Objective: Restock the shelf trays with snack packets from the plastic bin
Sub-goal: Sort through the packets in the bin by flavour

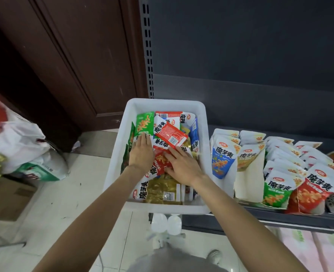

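A white plastic bin (117, 154) sits at the shelf's left end, filled with several snack packets in green, red, yellow and blue. My left hand (141, 153) lies flat with straight fingers on the green packets (144, 122) at the bin's left side. Over the bin's middle, my right hand (181, 163) lies on a red packet (159, 161), thumb curled at its edge. Another red packet (170, 135) lies on top near the back. To the right, shelf trays (246, 185) hold upright rows of blue (221, 160), yellow, green (276, 191) and red (313, 193) packets.
A dark wooden door (64, 55) stands to the left behind the bin. White bags and a cardboard box (7, 195) sit on the tiled floor at the left. The dark shelf back panel (260, 55) rises behind the trays. Pink packs (309, 250) fill the shelf below.
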`<act>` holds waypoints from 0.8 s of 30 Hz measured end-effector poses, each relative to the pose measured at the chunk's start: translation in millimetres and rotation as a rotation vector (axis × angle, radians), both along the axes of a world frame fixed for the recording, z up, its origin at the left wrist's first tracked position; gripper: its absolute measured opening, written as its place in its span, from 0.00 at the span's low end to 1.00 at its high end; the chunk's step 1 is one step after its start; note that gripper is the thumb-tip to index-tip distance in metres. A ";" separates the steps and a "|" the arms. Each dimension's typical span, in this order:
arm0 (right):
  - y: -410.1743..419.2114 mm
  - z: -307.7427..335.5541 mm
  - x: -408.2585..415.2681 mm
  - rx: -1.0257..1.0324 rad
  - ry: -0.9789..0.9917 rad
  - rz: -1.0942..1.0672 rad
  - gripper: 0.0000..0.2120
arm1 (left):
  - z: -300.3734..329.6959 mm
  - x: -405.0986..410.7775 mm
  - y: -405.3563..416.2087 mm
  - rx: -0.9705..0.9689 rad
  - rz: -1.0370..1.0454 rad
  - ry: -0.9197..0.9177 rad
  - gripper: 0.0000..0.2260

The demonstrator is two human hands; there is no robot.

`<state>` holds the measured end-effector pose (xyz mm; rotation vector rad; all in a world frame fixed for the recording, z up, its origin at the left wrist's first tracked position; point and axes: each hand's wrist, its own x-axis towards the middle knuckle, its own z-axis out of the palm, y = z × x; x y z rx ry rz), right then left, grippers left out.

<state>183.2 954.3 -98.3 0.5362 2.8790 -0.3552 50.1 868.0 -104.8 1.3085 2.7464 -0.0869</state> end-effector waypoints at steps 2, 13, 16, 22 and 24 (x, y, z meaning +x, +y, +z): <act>0.5 1.3 -0.8 -0.001 -0.004 -0.002 0.28 | -2.6 1.9 -4.0 0.059 -0.076 0.102 0.19; -2.9 58.9 35.5 -0.313 0.619 -0.203 0.31 | 77.0 40.6 -49.7 0.924 0.148 -0.273 0.09; -2.7 72.8 53.3 -0.207 0.717 -0.112 0.29 | 87.5 48.8 -47.0 1.014 0.354 -0.595 0.09; -10.8 71.1 78.6 0.186 0.731 -0.025 0.22 | 105.6 89.5 -27.2 1.091 0.471 -1.125 0.08; -8.2 76.9 90.2 0.159 0.882 -0.131 0.14 | 120.1 107.5 -20.0 1.131 0.404 -1.286 0.09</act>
